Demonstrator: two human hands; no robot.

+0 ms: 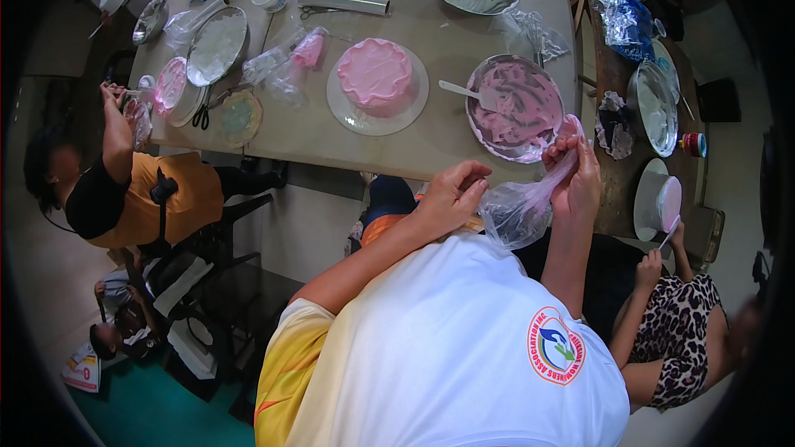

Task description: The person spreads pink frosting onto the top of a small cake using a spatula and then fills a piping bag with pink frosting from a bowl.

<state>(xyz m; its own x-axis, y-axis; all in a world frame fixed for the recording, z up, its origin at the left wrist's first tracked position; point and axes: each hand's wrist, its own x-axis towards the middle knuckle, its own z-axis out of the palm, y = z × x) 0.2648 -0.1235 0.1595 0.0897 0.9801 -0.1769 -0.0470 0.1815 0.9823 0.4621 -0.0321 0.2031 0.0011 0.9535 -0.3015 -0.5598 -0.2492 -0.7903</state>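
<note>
My right hand grips a clear plastic piping bag smeared with pink icing, at the front rim of a metal bowl. The bag's loose, see-through part hangs to the left of that hand. Left of the bag, my left hand is loosely curled with nothing in it. Pink icing coats the inside of the metal bowl, where a white spatula rests across the rim. A round pink-iced cake with a wavy top border sits on a round silver cake board.
On the table lie a foil roll, scissors, piping bags and a bowl of white icing. A person in an orange apron works at left. Another at right smooths a cake beside a wooden side table.
</note>
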